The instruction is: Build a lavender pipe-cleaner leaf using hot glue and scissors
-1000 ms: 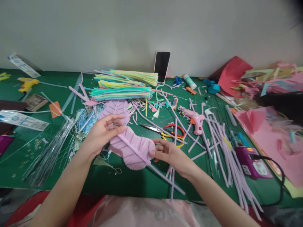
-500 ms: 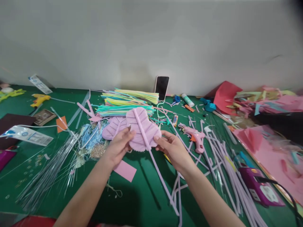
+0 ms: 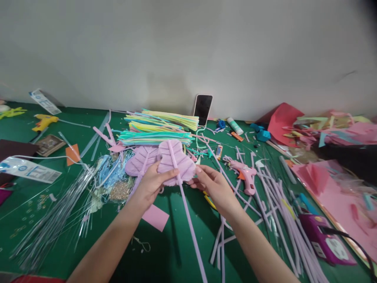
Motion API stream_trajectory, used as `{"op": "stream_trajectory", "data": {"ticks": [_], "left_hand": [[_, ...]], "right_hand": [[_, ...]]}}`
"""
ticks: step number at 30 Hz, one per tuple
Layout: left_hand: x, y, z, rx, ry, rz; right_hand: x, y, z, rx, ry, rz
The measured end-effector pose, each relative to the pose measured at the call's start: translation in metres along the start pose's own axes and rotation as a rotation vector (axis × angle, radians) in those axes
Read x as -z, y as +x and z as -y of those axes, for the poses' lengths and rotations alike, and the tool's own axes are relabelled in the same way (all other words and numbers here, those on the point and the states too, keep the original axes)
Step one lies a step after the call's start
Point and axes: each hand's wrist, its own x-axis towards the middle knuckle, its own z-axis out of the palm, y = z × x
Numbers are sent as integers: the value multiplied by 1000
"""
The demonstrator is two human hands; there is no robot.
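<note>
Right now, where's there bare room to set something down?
The green table shows a free patch under the held lilac stem, between the pink card and the loose lilac strips. A smaller one lies between the yellow glue gun and orange card. It's crowded around the pink glue gun and the stem bundles.

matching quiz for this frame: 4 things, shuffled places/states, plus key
Things
1. leaf with the long stem
2. phone
3. yellow glue gun
4. pink glue gun

Places/states
A. lying at the left side of the table
B. in the grip of the left hand
C. lying by lilac stems, on the right
D. leaning against the wall

Pairs: 1-B, 2-D, 3-A, 4-C
</note>
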Motion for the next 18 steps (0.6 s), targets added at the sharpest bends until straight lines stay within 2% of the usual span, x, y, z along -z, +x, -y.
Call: {"op": "stream_trajectory", "data": {"ticks": [6, 9, 11, 14, 18], "left_hand": [[0, 11, -21, 8, -32, 21], [-7, 17, -30, -47, 14, 55], [-13, 19, -34, -121, 85, 77], [-25, 19, -40, -211, 222, 91], [-36, 14, -45, -289, 359, 80]], "right_hand": [[33, -15, 15, 90, -130, -207], [43, -25, 18, 125, -230, -266], [41, -31, 17, 117, -293, -246], [25, -35, 14, 95, -335, -126], [3, -32, 10, 105, -252, -30]]}}
